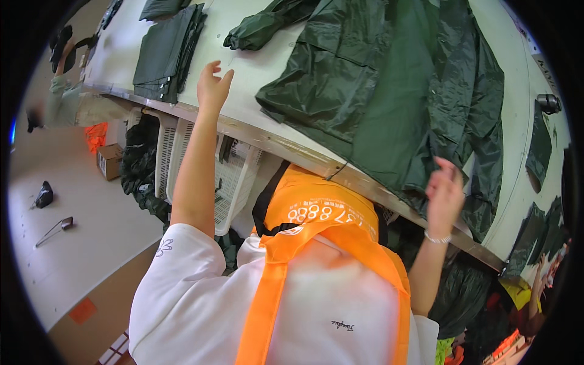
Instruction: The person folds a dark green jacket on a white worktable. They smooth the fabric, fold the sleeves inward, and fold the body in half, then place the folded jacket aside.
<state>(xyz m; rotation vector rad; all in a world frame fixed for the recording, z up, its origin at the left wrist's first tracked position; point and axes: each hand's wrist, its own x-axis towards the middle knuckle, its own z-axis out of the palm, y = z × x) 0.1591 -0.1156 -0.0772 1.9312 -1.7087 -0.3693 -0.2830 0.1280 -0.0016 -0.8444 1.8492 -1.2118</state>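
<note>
A dark green, shiny jacket (340, 73) lies spread on the white table in front of me, its front parted and a matte green inner side showing. One sleeve reaches out to the left, and the hem comes down to the table's near edge. My left hand (214, 88) is raised over the table left of the jacket, thumb and fingers apart, holding nothing. Over the lower right part of the jacket hovers my right hand (445, 198), slightly blurred, its fingers loosely bent and apart. Nothing shows in it, and whether it touches the cloth I cannot tell.
A stack of folded dark green garments (164, 58) sits on the table at the left. White plastic baskets (234, 188) stand below the metal table edge (286, 146). A small cardboard box (110, 161) and a person are farther left; a black cylinder (549, 104) lies at the right.
</note>
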